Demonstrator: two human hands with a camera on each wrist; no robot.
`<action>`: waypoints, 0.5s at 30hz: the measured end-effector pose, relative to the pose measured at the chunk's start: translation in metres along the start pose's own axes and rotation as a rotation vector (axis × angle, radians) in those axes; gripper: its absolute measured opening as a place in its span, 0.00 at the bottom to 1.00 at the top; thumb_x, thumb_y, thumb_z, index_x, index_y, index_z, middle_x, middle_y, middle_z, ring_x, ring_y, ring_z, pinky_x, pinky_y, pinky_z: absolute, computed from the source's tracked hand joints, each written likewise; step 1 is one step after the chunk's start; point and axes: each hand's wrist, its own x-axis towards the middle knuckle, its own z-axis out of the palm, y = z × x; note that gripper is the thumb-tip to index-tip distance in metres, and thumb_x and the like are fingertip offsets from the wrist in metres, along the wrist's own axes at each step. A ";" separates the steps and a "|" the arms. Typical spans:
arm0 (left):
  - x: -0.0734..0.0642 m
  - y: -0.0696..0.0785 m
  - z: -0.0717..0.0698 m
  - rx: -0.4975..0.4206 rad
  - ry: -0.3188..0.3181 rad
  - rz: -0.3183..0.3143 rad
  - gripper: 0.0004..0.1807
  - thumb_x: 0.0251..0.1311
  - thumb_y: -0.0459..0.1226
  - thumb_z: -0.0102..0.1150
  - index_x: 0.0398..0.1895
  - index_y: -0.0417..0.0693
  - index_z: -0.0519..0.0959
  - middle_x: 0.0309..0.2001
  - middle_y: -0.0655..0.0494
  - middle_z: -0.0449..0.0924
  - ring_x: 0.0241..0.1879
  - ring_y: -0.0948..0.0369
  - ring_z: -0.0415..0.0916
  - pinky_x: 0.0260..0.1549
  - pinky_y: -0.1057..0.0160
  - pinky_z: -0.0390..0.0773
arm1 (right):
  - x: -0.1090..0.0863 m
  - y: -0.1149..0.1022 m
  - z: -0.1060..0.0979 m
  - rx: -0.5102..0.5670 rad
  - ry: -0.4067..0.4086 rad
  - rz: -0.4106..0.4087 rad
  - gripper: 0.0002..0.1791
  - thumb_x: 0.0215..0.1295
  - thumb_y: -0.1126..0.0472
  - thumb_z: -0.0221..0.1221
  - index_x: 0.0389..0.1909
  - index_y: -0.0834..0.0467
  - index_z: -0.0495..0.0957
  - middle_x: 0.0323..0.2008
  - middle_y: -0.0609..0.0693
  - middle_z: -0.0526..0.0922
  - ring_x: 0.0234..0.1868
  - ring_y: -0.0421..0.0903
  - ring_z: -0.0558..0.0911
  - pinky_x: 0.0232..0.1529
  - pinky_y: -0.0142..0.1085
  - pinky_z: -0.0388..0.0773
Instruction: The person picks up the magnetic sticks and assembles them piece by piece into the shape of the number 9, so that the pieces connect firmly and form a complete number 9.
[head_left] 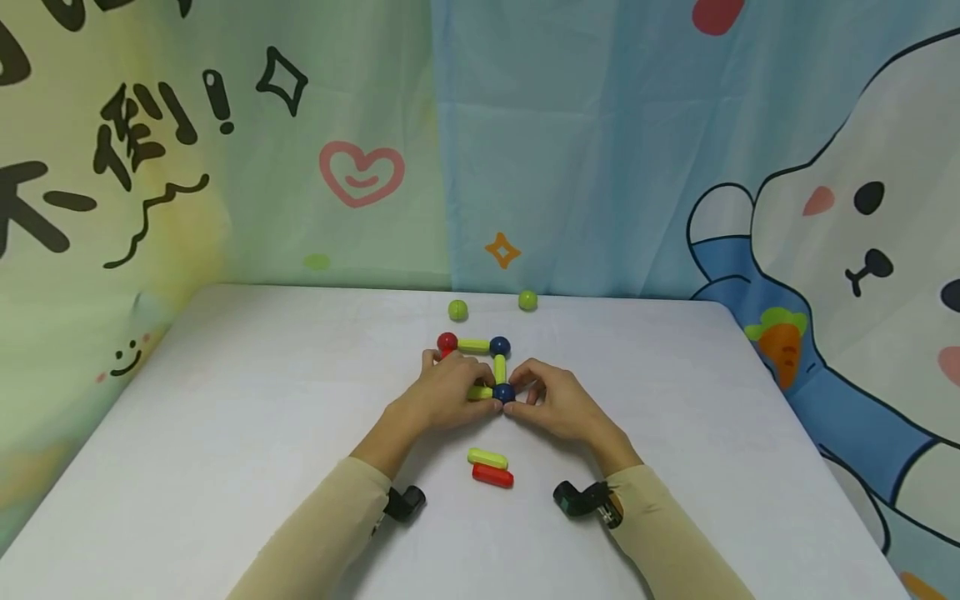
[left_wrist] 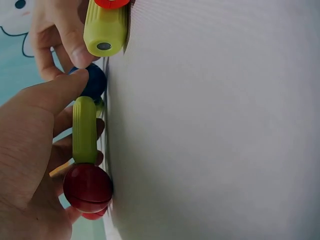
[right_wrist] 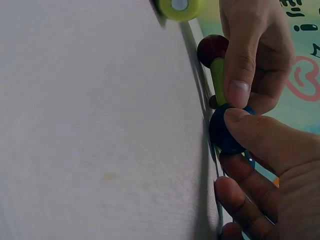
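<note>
Currently, the right hand [head_left: 553, 400] pinches the near blue ball [head_left: 504, 393] between thumb and finger, while the left hand [head_left: 452, 390] has its fingers curled round the near yellow stick [left_wrist: 84, 131], its thumb touching that same ball. A near red ball [left_wrist: 88, 189] sits at the stick's other end. Another yellow stick [head_left: 500, 368] runs to the far blue ball [head_left: 499, 346]. On the white bench [head_left: 225, 417], a loose yellow stick [head_left: 487, 458] and red stick [head_left: 492, 476] lie side by side, closer to the person.

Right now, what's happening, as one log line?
left hand: grips nearer blue ball; right hand: pinches it; nearby: separate yellow rod, red rod
</note>
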 end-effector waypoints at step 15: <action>0.000 0.000 0.000 -0.021 -0.002 -0.002 0.19 0.61 0.58 0.68 0.46 0.58 0.86 0.41 0.68 0.83 0.47 0.61 0.72 0.59 0.40 0.57 | 0.006 -0.004 -0.009 -0.016 -0.029 -0.008 0.12 0.71 0.62 0.59 0.54 0.55 0.79 0.49 0.49 0.86 0.45 0.45 0.82 0.49 0.43 0.79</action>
